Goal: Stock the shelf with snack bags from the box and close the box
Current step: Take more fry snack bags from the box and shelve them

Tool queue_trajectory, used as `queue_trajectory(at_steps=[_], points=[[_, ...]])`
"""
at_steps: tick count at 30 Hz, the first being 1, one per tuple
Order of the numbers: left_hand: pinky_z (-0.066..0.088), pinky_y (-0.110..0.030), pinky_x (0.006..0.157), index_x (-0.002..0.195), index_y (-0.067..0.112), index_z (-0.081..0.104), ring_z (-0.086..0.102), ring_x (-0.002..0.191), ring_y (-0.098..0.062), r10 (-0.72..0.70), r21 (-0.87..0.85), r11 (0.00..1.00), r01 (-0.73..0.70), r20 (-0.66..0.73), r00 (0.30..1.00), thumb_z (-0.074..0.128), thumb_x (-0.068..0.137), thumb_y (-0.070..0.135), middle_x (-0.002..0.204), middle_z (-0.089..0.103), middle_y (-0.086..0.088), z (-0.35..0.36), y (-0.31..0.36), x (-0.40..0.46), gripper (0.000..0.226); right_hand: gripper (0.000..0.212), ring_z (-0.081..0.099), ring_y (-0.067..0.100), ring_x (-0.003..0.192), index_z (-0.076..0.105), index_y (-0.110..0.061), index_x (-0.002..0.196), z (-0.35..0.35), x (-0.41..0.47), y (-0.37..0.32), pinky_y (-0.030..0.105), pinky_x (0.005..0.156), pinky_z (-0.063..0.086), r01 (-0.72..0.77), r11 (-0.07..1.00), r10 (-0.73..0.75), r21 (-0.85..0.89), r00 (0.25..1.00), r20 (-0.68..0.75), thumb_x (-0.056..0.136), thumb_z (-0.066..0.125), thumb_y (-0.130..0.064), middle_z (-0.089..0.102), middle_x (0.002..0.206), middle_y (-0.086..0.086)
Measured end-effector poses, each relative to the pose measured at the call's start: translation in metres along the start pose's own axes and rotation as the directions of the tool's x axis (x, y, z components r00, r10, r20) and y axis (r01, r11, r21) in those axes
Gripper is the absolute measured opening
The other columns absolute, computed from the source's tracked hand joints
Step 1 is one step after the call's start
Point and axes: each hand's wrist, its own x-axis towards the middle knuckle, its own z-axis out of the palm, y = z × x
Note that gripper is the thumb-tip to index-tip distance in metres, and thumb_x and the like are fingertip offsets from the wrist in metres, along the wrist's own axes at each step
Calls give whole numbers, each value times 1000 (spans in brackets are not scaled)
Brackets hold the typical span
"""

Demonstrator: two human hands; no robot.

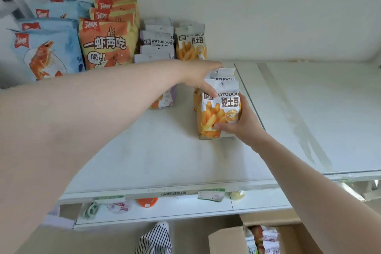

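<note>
My bare left arm (pixel 82 121) is closest to me and reaches across the wide white shelf (pixel 165 161). Down low sits the open brown cardboard box (pixel 226 239) with more snack bags inside. At the back left of the shelf stand big blue shrimp snack bags (pixel 47 51), then big orange shrimp snack bags (pixel 107 43), then small white and purple fry bags (pixel 156 43), and a small white and orange fry bag (pixel 191 44). My right hand (pixel 241 126) holds another small orange fry bag (pixel 218 109), upright on the shelf, with my fingers (pixel 221 125) curled round its front. My left hand (pixel 198 76) pinches the top of that bag, thumb on the front. One more orange bag (pixel 223 74) stands just behind it, touching.
</note>
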Motion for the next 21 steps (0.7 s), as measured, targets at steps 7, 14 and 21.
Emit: queue_trajectory(at_steps=[7,14,21], points=[[40,-40,104,147,19,27,47,125,-26,-50,189,980,61,-60,997,72,71,56,145,43,-4,-28,-43,35,96,109,67,9,107,33,-25,146,13,80,0,41,96,54,94,995,-93,-14,993,74,58,94,-10,67,121,-7],[28,-31,109,150,17,18,31,139,-23,-91,225,968,111,-98,991,75,71,50,156,27,0,-48,-72,48,103,121,65,10,111,29,-25,148,37,130,-6,45,99,51,153,988,-152,-33,987,46,46,92,-32,64,124,-10],[27,-32,113,153,17,7,30,141,-23,-130,260,953,154,-105,986,81,65,48,156,26,-4,-50,-92,61,119,131,63,9,114,24,-26,151,50,155,-8,44,102,49,173,983,-172,-53,985,24,40,90,-46,63,128,-10]])
